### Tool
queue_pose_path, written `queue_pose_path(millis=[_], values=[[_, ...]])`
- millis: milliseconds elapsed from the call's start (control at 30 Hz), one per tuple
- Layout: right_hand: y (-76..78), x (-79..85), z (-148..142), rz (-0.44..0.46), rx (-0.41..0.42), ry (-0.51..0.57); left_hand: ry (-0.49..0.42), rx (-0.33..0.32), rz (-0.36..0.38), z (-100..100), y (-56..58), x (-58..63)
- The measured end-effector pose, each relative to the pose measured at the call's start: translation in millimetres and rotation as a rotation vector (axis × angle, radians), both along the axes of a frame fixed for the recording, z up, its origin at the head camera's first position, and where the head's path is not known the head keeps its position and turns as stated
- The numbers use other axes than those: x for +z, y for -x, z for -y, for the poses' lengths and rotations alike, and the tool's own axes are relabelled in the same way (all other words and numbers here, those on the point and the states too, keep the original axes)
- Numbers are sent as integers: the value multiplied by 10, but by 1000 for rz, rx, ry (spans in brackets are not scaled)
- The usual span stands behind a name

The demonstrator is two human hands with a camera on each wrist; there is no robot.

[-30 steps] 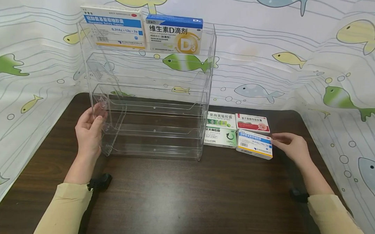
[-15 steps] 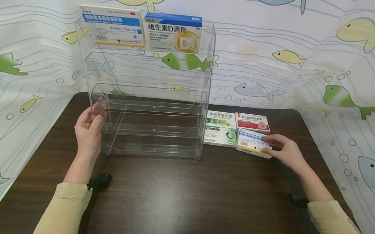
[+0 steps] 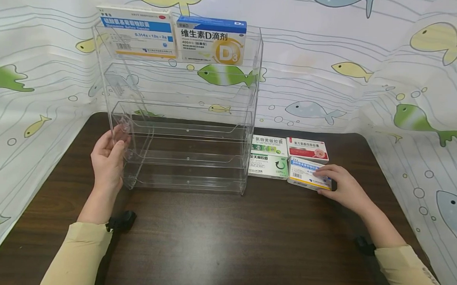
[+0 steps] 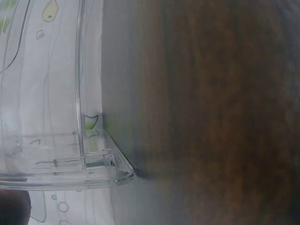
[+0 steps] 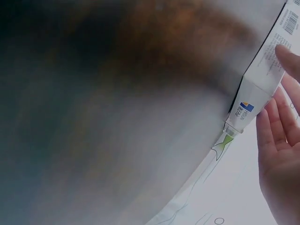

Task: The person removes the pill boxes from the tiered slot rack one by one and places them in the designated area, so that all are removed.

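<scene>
"One cloth backdrop [image 3: 313, 44]: unchanged. Creased white fabric, fish and wavy lines."

"Next in size?"

"One table [image 3: 209, 235]: unchanged. Dark, smooth wood-grain top, soft glare."

"Then?"

"One rack [image 3: 188, 185]: upright on the table, no shift. Clear material, plastic by the look; thin straight edges, several tiers."

"Hands?"

"Two. Left hand [image 3: 109, 160]: curled round the rack's left edge, thumb forward, as a second ago; spread of its far fingers cannot be told. Right hand [image 3: 343, 185]: changed. Its fingers touched only the right end of the blue-and-white box [image 3: 301, 172]; now they lie over the top, close together, thumb on the near long side."

"Meaning?"

"Box pinched, in my judgement, rather than merely touched. Not yet lifted: it lies on the table, right of the rack, frontmost of the right-hand pair."

"Remaining stock?"

"Five cartons, flat-sided, crisp-cornered, card by the look. On the top tier, standing: upper blue-banded box [image 3: 139, 34] and vitamin box [image 3: 211, 42]. Lying flat on the table: red-striped box [image 3: 307, 149], just behind the pinched one; green-striped box [image 3: 268, 146] and arrow box [image 3: 267, 166], just beside the rack. All five unmoved."
</scene>
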State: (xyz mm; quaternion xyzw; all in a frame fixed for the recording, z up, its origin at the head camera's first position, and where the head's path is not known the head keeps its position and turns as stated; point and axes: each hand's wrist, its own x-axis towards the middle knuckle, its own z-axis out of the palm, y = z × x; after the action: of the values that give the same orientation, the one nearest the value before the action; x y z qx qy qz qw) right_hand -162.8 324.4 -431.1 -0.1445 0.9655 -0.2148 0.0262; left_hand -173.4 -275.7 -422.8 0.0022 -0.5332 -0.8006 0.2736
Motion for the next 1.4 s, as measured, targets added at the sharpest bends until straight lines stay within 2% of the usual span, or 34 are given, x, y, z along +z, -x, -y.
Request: queue_pose_path(millis=[400,767,1400], values=[[35,-19,-2,-61,36,-43,18,13,23,7,-6,6],[92,-4,8,-66,58,-36,21,13,32,6,-16,13],[105,-13,-8,-66,60,-26,31,13,34,1,-5,15]])
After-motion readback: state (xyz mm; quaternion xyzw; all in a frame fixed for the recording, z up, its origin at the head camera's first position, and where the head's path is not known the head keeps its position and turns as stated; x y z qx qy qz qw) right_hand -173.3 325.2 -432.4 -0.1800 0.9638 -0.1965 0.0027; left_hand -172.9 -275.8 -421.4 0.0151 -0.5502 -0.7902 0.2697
